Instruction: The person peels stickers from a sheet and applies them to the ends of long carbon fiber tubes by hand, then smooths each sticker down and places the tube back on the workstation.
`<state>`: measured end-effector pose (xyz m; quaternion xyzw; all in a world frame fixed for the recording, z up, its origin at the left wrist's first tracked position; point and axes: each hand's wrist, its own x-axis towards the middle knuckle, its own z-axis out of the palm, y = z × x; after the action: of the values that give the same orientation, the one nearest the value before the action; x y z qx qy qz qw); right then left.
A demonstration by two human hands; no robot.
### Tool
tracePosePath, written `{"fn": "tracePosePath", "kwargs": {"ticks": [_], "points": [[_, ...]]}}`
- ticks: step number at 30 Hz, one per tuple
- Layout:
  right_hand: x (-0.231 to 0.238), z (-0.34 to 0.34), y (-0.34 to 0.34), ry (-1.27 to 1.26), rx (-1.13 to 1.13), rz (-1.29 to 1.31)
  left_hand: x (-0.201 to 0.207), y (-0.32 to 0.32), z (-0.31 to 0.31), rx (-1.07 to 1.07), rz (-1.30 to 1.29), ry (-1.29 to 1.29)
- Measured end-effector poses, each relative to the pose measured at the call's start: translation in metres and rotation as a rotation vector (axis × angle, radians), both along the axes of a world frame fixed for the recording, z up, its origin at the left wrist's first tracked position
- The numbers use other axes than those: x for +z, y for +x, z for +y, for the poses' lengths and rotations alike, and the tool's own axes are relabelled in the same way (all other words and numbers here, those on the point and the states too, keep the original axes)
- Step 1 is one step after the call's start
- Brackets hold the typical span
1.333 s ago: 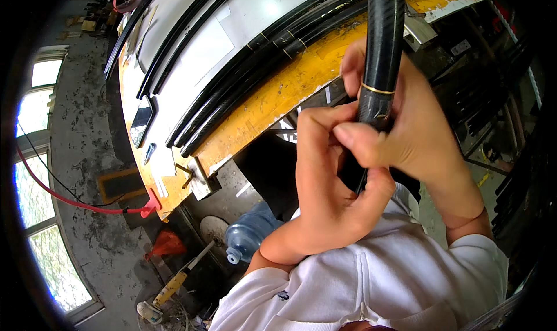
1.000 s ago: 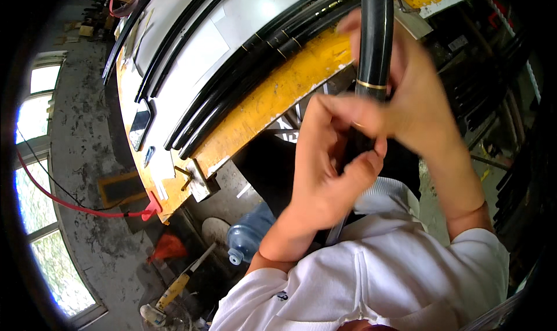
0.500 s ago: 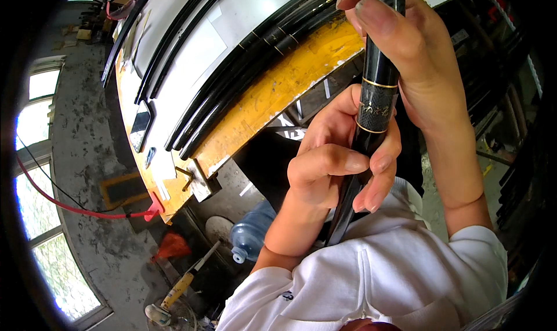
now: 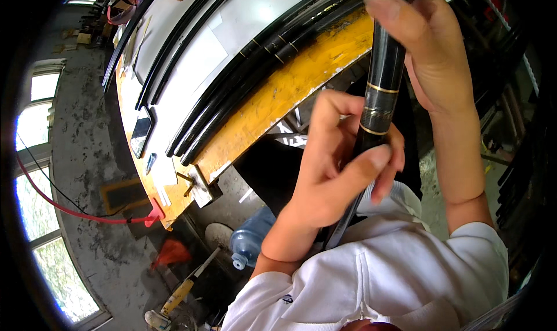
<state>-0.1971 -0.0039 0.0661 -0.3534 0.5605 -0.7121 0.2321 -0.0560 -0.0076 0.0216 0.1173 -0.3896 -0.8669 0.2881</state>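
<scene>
A glossy black fishing rod (image 4: pixel 386 64) with a carbon weave, two thin gold rings and a patterned band runs from the top edge down towards my lap. Around its lower part curl the fingers of my left hand (image 4: pixel 333 168), just below the band, with the thumb lying across the rod. Higher up, near the top edge, my right hand (image 4: pixel 432 52) wraps it, thumb on the near side. The rod's upper end is cut off by the picture, and its lower end is hidden by my clothes.
Several similar black rods (image 4: pixel 232 93) lie on the white-topped table (image 4: pixel 200 55) with a worn yellow edge. Also there are a phone-like flat object (image 4: pixel 141 132) and a metal clamp (image 4: pixel 200 186) on the corner. Below stand a blue water jug (image 4: pixel 252 238) and a yellow-handled tool (image 4: pixel 177 296).
The rod has turned about its length, so the gold lettering no longer faces me, and it sits slightly further right. My left fingers have shifted, the thumb moving right across the rod.
</scene>
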Motion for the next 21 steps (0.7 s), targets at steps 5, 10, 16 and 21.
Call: {"fn": "tracePosePath", "kwargs": {"ticks": [5, 10, 16, 21], "points": [[-0.011, 0.007, -0.016, -0.094, 0.108, -0.223, 0.004, 0.003, -0.001, 0.227, -0.294, -0.541], [-0.003, 0.017, -0.021, -0.052, 0.065, -0.341, 0.011, 0.013, -0.007, -0.092, -0.416, -0.327], [-0.009, 0.024, -0.025, -0.101, 0.111, -0.306, 0.004, 0.018, -0.004, -0.043, -0.498, -0.525], [-0.009, 0.027, -0.022, -0.111, 0.091, -0.297, 0.002, 0.02, -0.001, -0.008, -0.475, -0.526]]}}
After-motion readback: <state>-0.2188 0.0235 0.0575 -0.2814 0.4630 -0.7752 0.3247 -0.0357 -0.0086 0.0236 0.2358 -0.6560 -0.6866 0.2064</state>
